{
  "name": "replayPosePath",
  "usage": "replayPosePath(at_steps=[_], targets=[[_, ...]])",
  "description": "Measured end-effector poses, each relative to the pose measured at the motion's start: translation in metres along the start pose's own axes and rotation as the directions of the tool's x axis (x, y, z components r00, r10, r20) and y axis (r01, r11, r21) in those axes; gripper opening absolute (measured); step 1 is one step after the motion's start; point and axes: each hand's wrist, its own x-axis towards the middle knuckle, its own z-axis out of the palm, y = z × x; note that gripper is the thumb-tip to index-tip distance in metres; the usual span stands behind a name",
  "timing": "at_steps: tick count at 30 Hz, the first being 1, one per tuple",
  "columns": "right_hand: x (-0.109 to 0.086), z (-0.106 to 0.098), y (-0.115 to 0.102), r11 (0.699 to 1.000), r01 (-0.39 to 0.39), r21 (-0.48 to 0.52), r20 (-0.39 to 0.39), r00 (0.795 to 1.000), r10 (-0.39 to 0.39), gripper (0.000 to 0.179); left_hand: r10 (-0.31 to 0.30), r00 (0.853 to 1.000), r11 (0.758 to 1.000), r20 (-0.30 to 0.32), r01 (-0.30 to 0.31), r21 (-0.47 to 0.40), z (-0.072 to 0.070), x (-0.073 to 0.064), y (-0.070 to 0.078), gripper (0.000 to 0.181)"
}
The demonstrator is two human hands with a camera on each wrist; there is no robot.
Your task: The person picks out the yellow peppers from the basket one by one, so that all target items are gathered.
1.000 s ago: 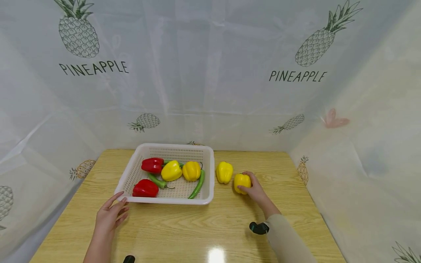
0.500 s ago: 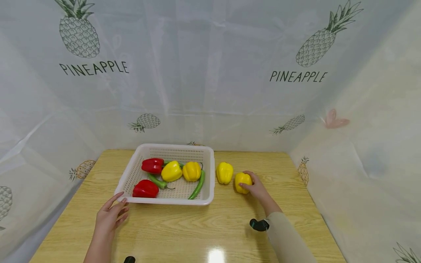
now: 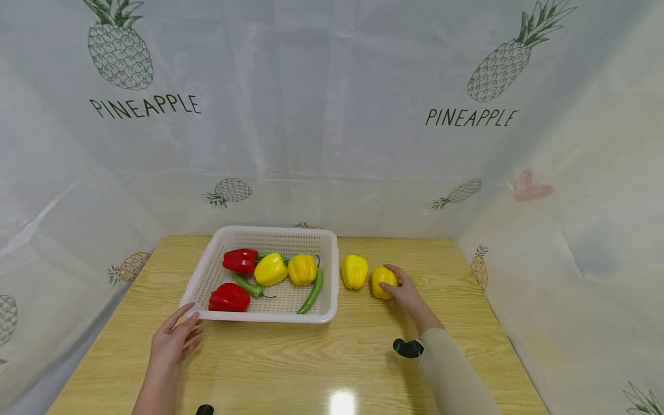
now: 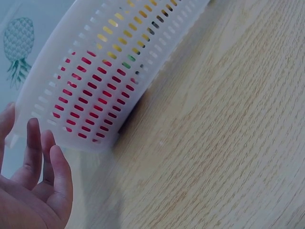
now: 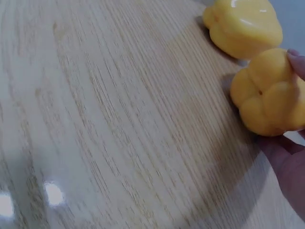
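Observation:
My left hand (image 3: 168,346) is at the near left corner of a white plastic basket (image 3: 259,317), thumb and a finger on its rim. The other fingers hang loosely bent beside the basket wall in the left wrist view. My right hand (image 3: 407,293) grips a yellow bell pepper (image 3: 381,281) from its right side, with the thumb near and the fingers on the far side. Its lobed end faces the camera in the right wrist view (image 5: 262,95). Just left of it stands another yellow bell pepper (image 3: 355,272), outside the basket.
Inside the basket lie a red bell pepper (image 3: 229,297), a second one behind it, two yellow bell peppers (image 3: 302,270) and several green chili peppers (image 3: 311,293). The wooden table (image 3: 290,369) meets a pineapple-print curtain (image 3: 332,144) at its back and sides.
My right hand has shifted slightly away from me with the yellow bell pepper, bringing it a bit farther back on the table. The left hand and the basket stay in place.

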Motion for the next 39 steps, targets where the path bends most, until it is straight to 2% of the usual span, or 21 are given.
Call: replayPosePath(at_steps=[6,13,22,26,30,39], targets=[[0.006,-0.002,0.001,1.000,-0.002,-0.003,-0.002,1.000,0.002,0.060,-0.010,1.000,1.000,0.002,0.010,0.015,0.001,0.001,-0.001,0.032],[0.012,-0.004,0.003,1.000,-0.008,-0.005,-0.001,1.000,0.008,0.059,-0.015,1.000,1.000,0.004,0.015,0.019,0.002,0.002,-0.002,0.030],[0.015,-0.005,0.003,1.000,-0.014,-0.016,0.015,1.000,0.015,0.060,-0.010,1.000,0.999,-0.010,0.010,0.044,0.003,0.003,-0.003,0.044],[0.017,-0.004,0.002,1.000,-0.002,-0.016,0.029,1.000,0.003,0.060,-0.014,1.000,1.000,-0.019,0.014,0.021,0.001,0.004,-0.003,0.036],[0.019,-0.002,0.002,1.000,-0.009,-0.022,0.027,1.000,0.010,0.060,-0.001,1.000,1.000,0.001,0.001,0.006,-0.001,0.004,-0.002,0.030],[0.017,-0.006,-0.005,0.999,-0.020,-0.043,0.054,0.998,0.023,0.061,-0.003,1.000,1.000,0.013,0.003,0.009,-0.001,0.001,0.000,0.033]])
